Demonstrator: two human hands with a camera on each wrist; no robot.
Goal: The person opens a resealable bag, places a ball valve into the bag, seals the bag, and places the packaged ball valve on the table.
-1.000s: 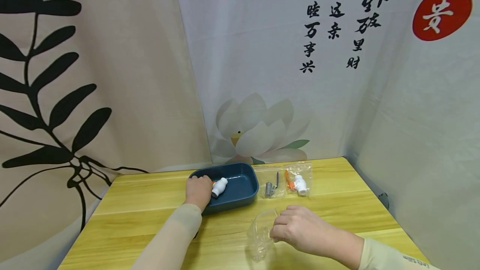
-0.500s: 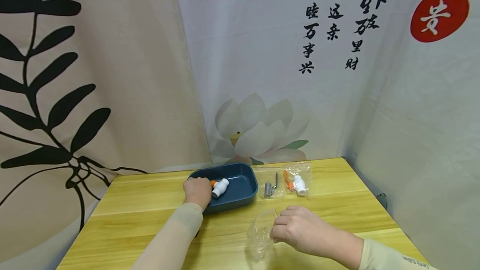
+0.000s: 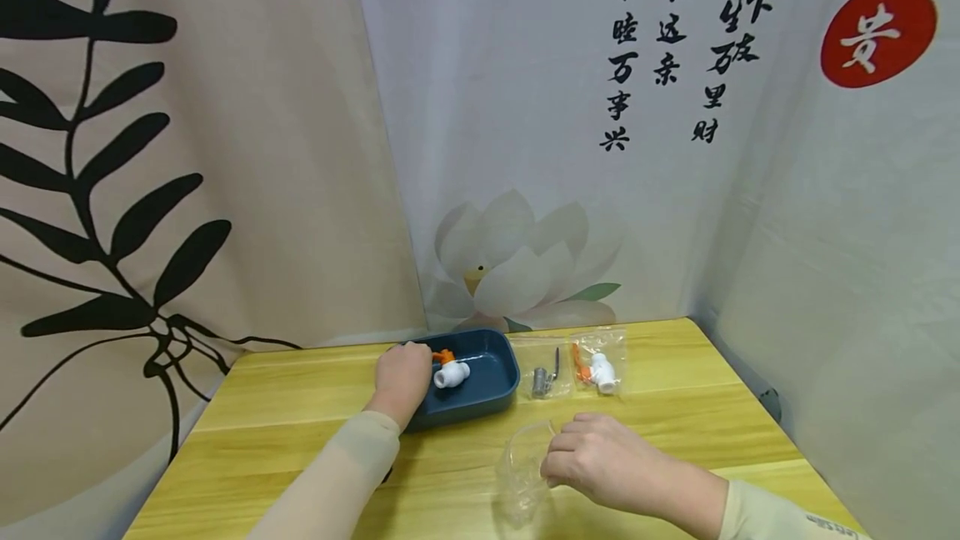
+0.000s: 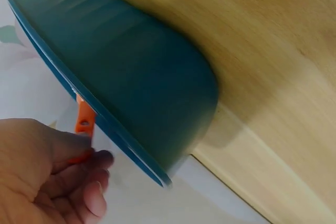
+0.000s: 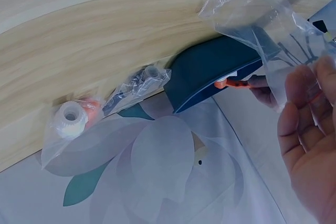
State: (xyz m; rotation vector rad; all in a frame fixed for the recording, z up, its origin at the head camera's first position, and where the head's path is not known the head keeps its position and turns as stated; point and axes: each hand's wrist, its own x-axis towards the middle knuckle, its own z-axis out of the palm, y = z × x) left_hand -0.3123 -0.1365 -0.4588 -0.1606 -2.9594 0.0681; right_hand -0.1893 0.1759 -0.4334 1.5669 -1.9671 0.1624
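My left hand (image 3: 402,379) reaches over the left end of the dark blue tray (image 3: 491,369). Its thumb and fingers pinch the orange handle (image 4: 85,118) of a white plastic ball valve (image 3: 452,374). In the head view the valve's white body is at the tray's inside; in the left wrist view the tray wall hides most of it. My right hand (image 3: 596,458) holds a clear plastic bag (image 3: 519,473) by its edge above the front of the table. The bag looks crumpled and see-through.
Right of the tray lie two clear bags on the wooden table (image 3: 675,407): one with grey metal parts (image 3: 542,382), one with another white-and-orange valve (image 3: 602,372). A printed curtain (image 3: 525,148) stands behind the table. A small dark object by my left forearm is mostly hidden.
The valve in my left hand has turned, and its orange handle now shows more in the head view. My right hand and the bag have stayed in place. The head view has shifted slightly.
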